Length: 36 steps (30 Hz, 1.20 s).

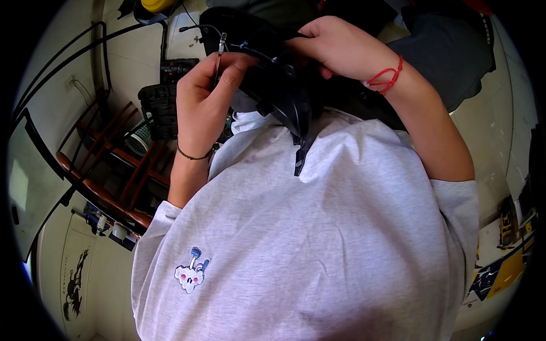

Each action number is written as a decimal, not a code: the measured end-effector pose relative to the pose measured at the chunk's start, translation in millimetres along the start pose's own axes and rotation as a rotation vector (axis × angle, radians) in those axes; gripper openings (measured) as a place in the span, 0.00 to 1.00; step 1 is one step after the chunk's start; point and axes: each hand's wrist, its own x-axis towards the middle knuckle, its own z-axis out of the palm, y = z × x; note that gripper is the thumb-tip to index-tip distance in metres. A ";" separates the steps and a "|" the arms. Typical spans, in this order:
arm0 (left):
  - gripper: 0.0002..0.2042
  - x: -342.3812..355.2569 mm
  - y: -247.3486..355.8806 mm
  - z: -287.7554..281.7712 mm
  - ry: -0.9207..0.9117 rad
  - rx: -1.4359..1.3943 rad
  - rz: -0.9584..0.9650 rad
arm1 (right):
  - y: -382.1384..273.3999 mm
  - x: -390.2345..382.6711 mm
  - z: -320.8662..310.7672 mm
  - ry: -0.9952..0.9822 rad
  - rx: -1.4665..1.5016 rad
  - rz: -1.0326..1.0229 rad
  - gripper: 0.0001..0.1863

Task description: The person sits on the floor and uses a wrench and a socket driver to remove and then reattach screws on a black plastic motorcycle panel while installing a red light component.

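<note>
A black moulded plastic part (278,91) rests against my lap, its narrow end pointing down over my grey shirt. My left hand (207,94) is closed at its left side, thumb and forefinger pinched together on a thin black wire (259,54) that runs across the part. A slim piece with a silvery end (222,42) sticks up between these fingers; its kind is unclear. Another stretch of dark wire with a small tip (183,29) curves out to the left. My right hand (335,48) is bent over the part's upper right edge, fingertips partly hidden against the black plastic.
An open black tool case (158,108) stands left of my left hand, with a green basket (139,138) and a reddish-brown wooden rack (122,176) beside it. A yellow item (156,4) lies at the top left. Dark grey fabric (441,62) spreads beyond my right arm.
</note>
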 end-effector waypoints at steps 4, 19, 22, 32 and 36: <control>0.09 -4.1 4.8 -3.3 -0.029 -0.022 -0.067 | 0.5 1.7 1.2 -0.019 -0.004 -0.020 0.19; 0.22 -24.5 24.6 -11.9 0.005 -0.042 -0.185 | -32.1 15.6 33.4 -0.005 -0.299 -0.211 0.10; 0.18 -25.7 21.2 -11.5 0.106 -0.125 -0.251 | -54.7 2.0 30.3 -0.023 -0.290 -0.181 0.14; 0.12 -28.6 13.9 -67.3 0.302 -0.413 -0.349 | -63.0 12.5 45.6 -0.117 -0.107 -0.497 0.14; 0.14 -31.2 13.1 -81.8 0.181 -0.509 -0.364 | -67.0 14.2 49.4 -0.133 -0.182 -0.517 0.12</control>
